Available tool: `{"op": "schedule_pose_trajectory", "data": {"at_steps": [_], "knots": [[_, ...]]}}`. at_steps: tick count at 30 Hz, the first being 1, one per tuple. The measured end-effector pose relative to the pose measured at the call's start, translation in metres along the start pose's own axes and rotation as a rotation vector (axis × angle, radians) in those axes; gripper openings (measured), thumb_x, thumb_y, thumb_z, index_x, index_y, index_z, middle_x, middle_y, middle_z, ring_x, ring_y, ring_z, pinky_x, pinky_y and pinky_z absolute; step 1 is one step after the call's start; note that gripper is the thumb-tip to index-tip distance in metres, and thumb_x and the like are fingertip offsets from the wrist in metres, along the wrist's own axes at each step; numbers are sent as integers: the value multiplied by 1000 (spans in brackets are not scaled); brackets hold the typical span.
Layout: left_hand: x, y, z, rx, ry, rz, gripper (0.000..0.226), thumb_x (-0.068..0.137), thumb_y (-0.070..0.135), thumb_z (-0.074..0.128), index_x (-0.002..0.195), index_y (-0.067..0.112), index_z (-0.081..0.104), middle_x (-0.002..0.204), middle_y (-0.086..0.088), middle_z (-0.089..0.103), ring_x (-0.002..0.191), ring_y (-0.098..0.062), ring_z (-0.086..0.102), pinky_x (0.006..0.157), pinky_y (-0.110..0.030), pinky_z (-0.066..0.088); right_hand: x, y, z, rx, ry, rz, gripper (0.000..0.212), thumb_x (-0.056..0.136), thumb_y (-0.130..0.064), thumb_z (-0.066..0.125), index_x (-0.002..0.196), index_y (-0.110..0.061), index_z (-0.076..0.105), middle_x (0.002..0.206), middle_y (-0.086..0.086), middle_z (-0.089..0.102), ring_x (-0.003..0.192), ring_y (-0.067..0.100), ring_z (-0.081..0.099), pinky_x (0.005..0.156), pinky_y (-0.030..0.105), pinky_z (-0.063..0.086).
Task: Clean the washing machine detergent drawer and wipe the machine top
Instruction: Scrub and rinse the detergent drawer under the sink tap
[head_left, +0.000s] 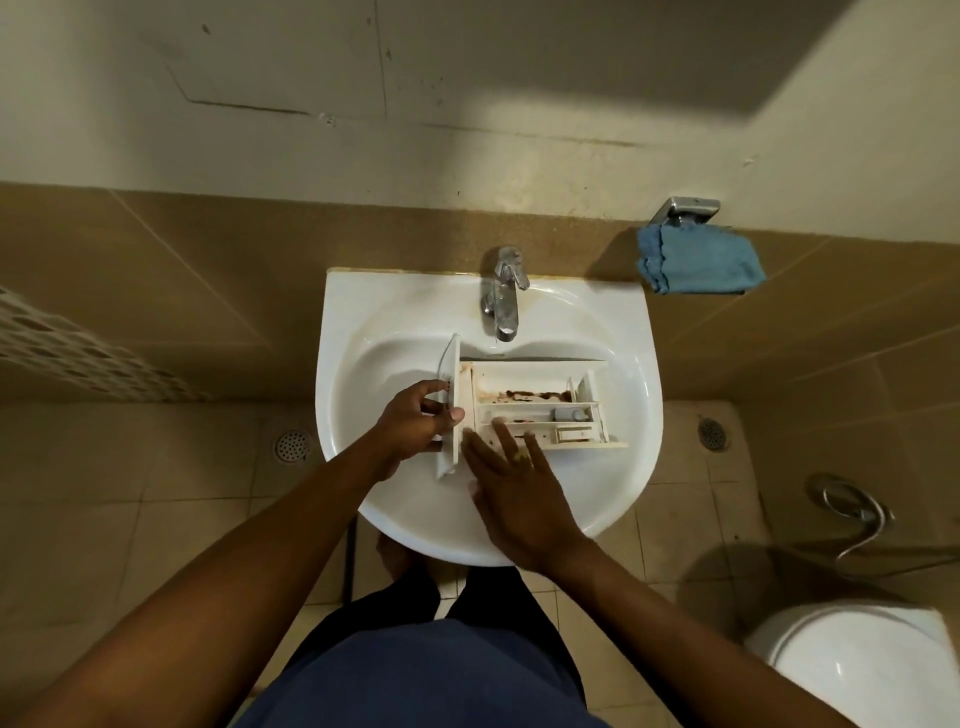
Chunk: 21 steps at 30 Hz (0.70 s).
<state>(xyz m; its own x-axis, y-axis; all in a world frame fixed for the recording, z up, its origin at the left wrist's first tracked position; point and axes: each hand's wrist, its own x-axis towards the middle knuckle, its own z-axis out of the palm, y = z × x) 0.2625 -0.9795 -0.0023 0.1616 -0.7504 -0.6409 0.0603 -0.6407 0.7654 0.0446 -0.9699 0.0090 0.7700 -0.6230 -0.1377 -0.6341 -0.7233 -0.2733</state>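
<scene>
The detergent drawer (524, 387) lay open side up in the white sink (640, 415), just below the tap (503, 296). Its length ran from 9 to 3 o'clock, and brown stains marked its rear compartment. The left hand (415, 423) gripped the front panel (451, 395) at the drawer's 9 o'clock end, fingers curled round it. The right hand (514, 493) sat at the drawer's 7 o'clock corner, fingers straight and spread, tips touching the near compartments. A blue cloth (698, 260) hung on the wall at the sink's 2 o'clock.

The person wears a blue shirt (415, 691), dark trousers (387, 603) and perhaps a ring (521, 457).
</scene>
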Motion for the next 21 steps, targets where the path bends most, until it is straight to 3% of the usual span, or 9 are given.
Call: {"op": "schedule_pose_trajectory", "data": {"at_steps": [4, 9, 12, 15, 17, 19, 21], "knots": [[-1, -1, 0, -15, -7, -6, 56, 92, 24, 76, 142, 24, 52, 119, -6, 65, 106, -25, 67, 81, -38, 62, 18, 12, 0, -14, 53, -32, 55, 106, -32, 37, 159, -19, 34, 168, -2, 27, 159, 31, 3, 126, 57, 9], [-4, 0, -2, -47, 1, -8, 57, 90, 25, 78, 142, 23, 53, 120, -11, 66, 108, -29, 69, 88, -46, 61, 85, 17, -2, -34, 11, 88, 59, 101, -28, 45, 157, -14, 38, 165, 3, 34, 156, 38, 14, 121, 64, 22], [-3, 2, -1, -40, -2, -8, 56, 91, 23, 77, 142, 22, 53, 120, -10, 66, 108, -28, 68, 89, -46, 61, 60, 9, 5, -21, 112, 88, 58, 97, -21, 54, 154, -16, 44, 164, 2, 37, 156, 37, 17, 122, 61, 23], [-3, 1, 0, -28, -5, -3, 55, 92, 22, 76, 141, 23, 53, 117, -7, 66, 105, -25, 68, 82, -39, 62, 26, 1, 16, 85, 238, 91, 46, 101, -23, 48, 146, -23, 56, 158, -4, 46, 156, 32, 19, 125, 51, 21], [-4, 2, 0, -25, -6, 0, 54, 92, 22, 76, 141, 23, 53, 115, -5, 66, 102, -23, 68, 78, -36, 62, 34, 4, 16, 117, 349, 104, 37, 98, -20, 53, 131, -21, 69, 145, 1, 60, 150, 32, 36, 119, 48, 32], [-4, 2, 0, -26, -1, -1, 53, 92, 22, 76, 140, 23, 53, 114, -6, 66, 102, -23, 68, 80, -37, 62, 61, 8, 16, 181, 495, 177, 23, 93, -20, 62, 110, -19, 77, 120, 5, 74, 128, 31, 59, 103, 44, 47], [-4, 1, -1, -18, 7, -4, 53, 91, 22, 76, 139, 23, 54, 116, -8, 66, 103, -24, 68, 82, -39, 62, 94, 11, 11, 302, 573, 356, 16, 88, -34, 71, 97, -23, 79, 102, 0, 76, 107, 27, 66, 90, 42, 50]]}}
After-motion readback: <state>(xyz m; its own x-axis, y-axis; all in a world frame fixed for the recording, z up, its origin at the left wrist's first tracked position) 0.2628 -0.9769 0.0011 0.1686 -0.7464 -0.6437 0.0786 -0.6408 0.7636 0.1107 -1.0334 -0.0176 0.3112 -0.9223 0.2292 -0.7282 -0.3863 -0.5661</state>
